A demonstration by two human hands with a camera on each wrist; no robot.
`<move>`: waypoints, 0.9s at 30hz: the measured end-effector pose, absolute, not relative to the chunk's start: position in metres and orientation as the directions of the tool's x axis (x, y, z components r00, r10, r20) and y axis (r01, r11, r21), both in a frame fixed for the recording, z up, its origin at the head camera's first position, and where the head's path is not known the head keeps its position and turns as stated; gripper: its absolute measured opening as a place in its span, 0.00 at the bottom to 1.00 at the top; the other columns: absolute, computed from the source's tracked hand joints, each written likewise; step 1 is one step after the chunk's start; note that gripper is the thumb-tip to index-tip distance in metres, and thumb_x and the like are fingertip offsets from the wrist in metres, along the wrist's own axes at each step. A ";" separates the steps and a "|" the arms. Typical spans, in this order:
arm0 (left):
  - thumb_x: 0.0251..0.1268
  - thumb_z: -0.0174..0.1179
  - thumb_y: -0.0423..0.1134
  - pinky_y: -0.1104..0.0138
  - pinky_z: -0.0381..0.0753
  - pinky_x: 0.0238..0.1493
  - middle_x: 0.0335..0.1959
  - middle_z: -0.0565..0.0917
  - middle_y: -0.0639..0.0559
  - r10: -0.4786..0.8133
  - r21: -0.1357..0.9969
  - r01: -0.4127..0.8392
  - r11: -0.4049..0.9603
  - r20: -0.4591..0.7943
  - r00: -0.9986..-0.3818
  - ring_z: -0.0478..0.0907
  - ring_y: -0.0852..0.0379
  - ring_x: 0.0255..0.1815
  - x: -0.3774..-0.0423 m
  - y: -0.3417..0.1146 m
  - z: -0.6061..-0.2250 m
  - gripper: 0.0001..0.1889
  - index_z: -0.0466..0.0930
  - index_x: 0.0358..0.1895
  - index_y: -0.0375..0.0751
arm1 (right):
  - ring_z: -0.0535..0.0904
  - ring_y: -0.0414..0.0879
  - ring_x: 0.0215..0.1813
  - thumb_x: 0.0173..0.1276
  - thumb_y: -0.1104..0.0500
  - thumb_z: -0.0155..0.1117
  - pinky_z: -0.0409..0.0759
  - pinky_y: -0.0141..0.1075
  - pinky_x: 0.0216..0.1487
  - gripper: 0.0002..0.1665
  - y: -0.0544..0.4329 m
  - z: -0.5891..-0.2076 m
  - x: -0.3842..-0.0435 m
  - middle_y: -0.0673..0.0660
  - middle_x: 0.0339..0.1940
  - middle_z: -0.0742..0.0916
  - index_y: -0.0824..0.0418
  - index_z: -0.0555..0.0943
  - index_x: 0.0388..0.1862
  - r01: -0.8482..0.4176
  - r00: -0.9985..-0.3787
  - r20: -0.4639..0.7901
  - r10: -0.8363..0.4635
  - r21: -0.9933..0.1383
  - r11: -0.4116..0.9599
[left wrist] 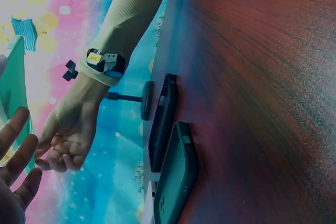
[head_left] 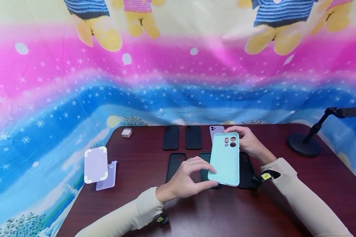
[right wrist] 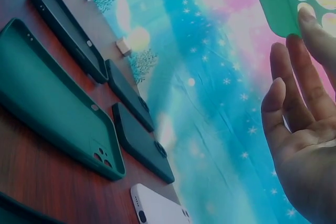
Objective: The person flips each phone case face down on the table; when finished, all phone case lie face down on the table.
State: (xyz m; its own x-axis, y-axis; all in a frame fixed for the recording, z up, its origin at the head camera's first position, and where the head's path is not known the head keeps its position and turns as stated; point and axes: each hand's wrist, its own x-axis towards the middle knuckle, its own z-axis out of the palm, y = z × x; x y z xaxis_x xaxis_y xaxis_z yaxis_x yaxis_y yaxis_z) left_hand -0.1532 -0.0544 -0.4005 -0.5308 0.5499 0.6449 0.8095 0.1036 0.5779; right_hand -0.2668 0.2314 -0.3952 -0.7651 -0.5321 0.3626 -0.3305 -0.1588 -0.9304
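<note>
A mint-green phone case (head_left: 223, 161) is held up above the table, its hollow inner side facing the head camera and its camera cutouts at the top. My left hand (head_left: 187, 179) pinches its lower left corner between thumb and fingers. At the upper right corner, my right hand (head_left: 249, 143) grips the case, with part of its fingers hidden behind it. Below and behind lie a dark green case (right wrist: 58, 98), a black case (head_left: 175, 164) on the left and another black case (head_left: 247, 171) on the right. The mint case partly covers a lilac case (head_left: 216, 129).
Two more dark cases, one (head_left: 170, 138) beside the other (head_left: 193, 138), lie along the back. A lilac stand (head_left: 96, 164) is at the left edge, near a white charger plug (head_left: 126, 132). A black stand base (head_left: 304, 144) occupies the right. Patterned cloth (head_left: 178, 82) hangs behind.
</note>
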 end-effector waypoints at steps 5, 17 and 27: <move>0.62 0.74 0.40 0.70 0.81 0.54 0.45 0.88 0.57 0.551 0.595 0.799 0.092 0.638 -0.538 0.80 0.65 0.50 -0.154 -0.053 -0.401 0.14 0.85 0.50 0.51 | 0.87 0.42 0.57 0.73 0.73 0.60 0.89 0.39 0.40 0.18 0.235 -0.392 -0.269 0.49 0.60 0.88 0.60 0.85 0.56 -0.364 -0.745 0.380 -0.548 -0.920 -0.144; 0.64 0.72 0.41 0.66 0.82 0.55 0.48 0.88 0.56 0.544 0.586 0.803 0.112 0.640 -0.543 0.81 0.65 0.53 -0.154 -0.051 -0.401 0.15 0.86 0.52 0.50 | 0.85 0.40 0.57 0.76 0.72 0.57 0.88 0.35 0.47 0.13 0.245 -0.390 -0.270 0.48 0.57 0.87 0.66 0.82 0.55 -0.445 -0.737 0.388 -0.553 -0.895 -0.035; 0.66 0.70 0.39 0.61 0.80 0.61 0.51 0.88 0.52 0.555 0.631 0.762 0.148 0.585 -0.592 0.84 0.60 0.56 -0.155 -0.052 -0.399 0.29 0.74 0.69 0.46 | 0.87 0.41 0.43 0.79 0.70 0.54 0.88 0.39 0.44 0.13 0.248 -0.385 -0.270 0.51 0.51 0.87 0.69 0.79 0.58 -0.439 -0.730 0.359 -0.582 -0.898 -0.003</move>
State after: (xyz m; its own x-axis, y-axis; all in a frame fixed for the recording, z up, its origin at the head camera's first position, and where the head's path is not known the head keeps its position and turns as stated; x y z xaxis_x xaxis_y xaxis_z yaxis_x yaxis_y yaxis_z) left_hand -0.1547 -0.0517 -0.3990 -0.5917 0.5550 0.5847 0.7619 0.1480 0.6305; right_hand -0.2698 0.2485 -0.3852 -0.7300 -0.5816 0.3590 -0.4394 -0.0030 -0.8983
